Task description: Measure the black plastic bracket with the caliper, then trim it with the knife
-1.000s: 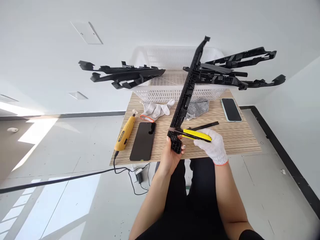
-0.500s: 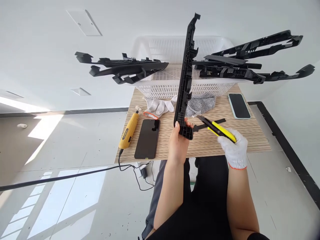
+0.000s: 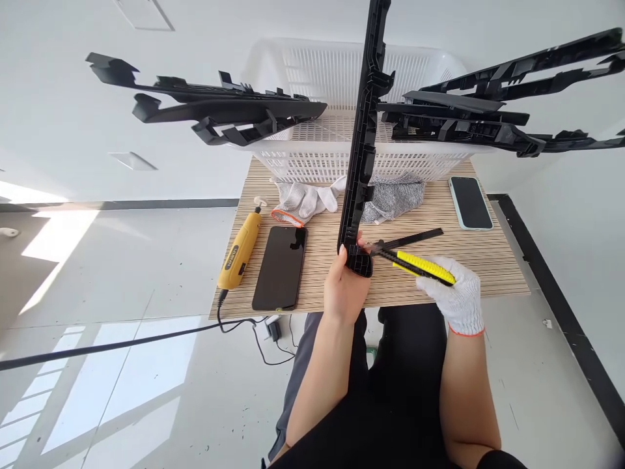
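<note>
Bare, my left hand (image 3: 346, 286) grips the lower end of a long black plastic trim piece (image 3: 362, 150), which stands upright in front of me. Its top runs out of view. My right hand (image 3: 456, 290), in a white knit glove with an orange cuff, is closed round a yellow and black utility knife (image 3: 424, 268). The knife's front end points left and reaches close to the trim's lower end; whether it touches is unclear. Behind the knife, a thin black strip (image 3: 413, 239) lies over the table.
A white plastic basket (image 3: 303, 159) holds several black trim pieces (image 3: 229, 107) jutting out both sides. On the striped table (image 3: 317, 299) are a yellow corded rotary tool (image 3: 240, 251), a black phone (image 3: 280, 268), a light-cased phone (image 3: 471, 203), a white glove (image 3: 305, 200) and grey fabric (image 3: 394, 198).
My right hand has brought the utility knife left and slightly down, its front end now close to the trim piece. The trim piece has shifted slightly, and the whole view has come closer.
</note>
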A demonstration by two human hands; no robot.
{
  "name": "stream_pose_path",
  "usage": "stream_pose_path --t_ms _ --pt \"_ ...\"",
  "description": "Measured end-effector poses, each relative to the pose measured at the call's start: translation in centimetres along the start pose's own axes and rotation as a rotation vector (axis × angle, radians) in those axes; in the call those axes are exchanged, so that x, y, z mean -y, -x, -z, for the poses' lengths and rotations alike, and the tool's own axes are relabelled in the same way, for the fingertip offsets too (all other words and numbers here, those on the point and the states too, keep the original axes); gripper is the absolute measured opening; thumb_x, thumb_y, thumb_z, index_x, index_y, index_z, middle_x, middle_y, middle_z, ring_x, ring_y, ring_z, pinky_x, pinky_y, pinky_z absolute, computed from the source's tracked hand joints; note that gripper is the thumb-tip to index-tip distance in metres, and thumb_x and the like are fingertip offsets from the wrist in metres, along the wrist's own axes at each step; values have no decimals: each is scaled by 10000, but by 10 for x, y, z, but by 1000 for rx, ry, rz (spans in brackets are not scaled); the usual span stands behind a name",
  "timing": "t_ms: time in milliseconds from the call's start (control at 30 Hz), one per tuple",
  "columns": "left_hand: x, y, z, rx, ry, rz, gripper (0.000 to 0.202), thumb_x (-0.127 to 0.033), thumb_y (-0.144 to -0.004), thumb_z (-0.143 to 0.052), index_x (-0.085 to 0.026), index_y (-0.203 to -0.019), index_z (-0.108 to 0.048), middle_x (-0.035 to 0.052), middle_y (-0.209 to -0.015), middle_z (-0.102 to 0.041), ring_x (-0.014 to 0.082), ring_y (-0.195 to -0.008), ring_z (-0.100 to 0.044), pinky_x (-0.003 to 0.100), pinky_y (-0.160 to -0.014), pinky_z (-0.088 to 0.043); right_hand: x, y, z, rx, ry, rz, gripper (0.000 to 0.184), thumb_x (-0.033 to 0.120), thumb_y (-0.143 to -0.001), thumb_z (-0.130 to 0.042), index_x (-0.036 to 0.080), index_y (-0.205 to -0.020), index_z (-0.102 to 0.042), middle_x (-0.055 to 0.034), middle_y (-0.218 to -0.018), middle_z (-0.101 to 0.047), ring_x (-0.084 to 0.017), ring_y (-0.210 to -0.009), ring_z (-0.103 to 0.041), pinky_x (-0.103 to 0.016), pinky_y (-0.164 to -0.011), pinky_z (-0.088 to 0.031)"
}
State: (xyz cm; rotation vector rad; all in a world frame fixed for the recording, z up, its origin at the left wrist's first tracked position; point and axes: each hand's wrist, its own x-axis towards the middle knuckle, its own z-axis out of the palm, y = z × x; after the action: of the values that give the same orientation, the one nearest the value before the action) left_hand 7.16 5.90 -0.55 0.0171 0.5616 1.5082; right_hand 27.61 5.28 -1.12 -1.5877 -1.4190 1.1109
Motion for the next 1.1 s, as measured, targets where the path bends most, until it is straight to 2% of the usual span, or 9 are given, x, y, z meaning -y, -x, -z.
stream_pose_path --t_ms 67,200,300,400,533,633,833,933,1100 --pt "-3 1 1 18 18 25 284 -256 -982 -501 -172 -1186 -679 71 -1008 -670 137 -938 -651 240 -840 -525 0 0 0 85 28 -10 427 410 -685 -849 224 -1055 -745 -21 -738 -721 -188 -584 -683 -313 -558 -595" --pt "-8 1 1 21 58 42 294 -231 -1007 -438 -149 -1133 -691 73 -1001 -661 120 -923 -643 226 -861 -525 -1 -1 2 -48 113 55 406 442 -692 -844 241 -1031 -751 -33 -787 -734 -203 -632 -699 -330 -576 -608" --pt "-9 1 0 4 52 28 296 -220 -1007 -430 -153 -1149 -681 73 -1035 -660 112 -912 -636 232 -890 -520 -1 -3 4 41 106 47 393 430 -671 -863 246 -1001 -757 -27 -752 -726 -198 -598 -688 -327 -550 -599" --pt "-9 2 0 -1 48 23 296 -219 -999 -436 -162 -1173 -669 74 -1034 -659 118 -922 -634 248 -905 -518 0 -3 5 -7 90 42 392 433 -681 -857 240 -1006 -752 -17 -741 -720 -192 -583 -682 -320 -539 -585" --pt "-12 3 3 20 55 87 299 -274 -987 -458 -144 -1156 -667 69 -940 -639 142 -915 -635 259 -843 -527 -2 -2 5 84 116 39 417 425 -659 -871 249 -1018 -754 -28 -790 -737 -208 -614 -696 -339 -563 -594" --pt "-13 4 4 34 61 99 358 -364 -997 -436 -142 -1164 -662 75 -927 -631 152 -891 -631 274 -807 -531 -4 -1 4 -26 155 81 357 429 -700 -845 272 -1008 -756 -21 -791 -736 -208 -657 -702 -339 -603 -594" --pt "-12 3 4 -8 14 105 409 -450 -1001 -417 -172 -1188 -653 79 -953 -634 162 -920 -632 274 -831 -518 5 -1 2 -12 184 87 349 405 -715 -826 245 -1019 -761 -7 -702 -717 -188 -576 -677 -317 -567 -576" --pt "-12 2 4 10 30 113 467 -508 -1003 -394 -163 -1170 -662 80 -942 -632 160 -905 -632 268 -815 -523 8 -1 2 92 178 71 349 388 -698 -834 248 -1012 -767 2 -655 -699 -180 -522 -653 -311 -517 -563" --pt "-12 3 5 18 -4 107 434 -466 -1011 -392 -164 -1155 -667 81 -956 -640 156 -910 -637 257 -812 -523 7 -1 4 93 133 66 364 394 -708 -839 265 -1039 -760 0 -714 -721 -179 -551 -672 -309 -535 -582"
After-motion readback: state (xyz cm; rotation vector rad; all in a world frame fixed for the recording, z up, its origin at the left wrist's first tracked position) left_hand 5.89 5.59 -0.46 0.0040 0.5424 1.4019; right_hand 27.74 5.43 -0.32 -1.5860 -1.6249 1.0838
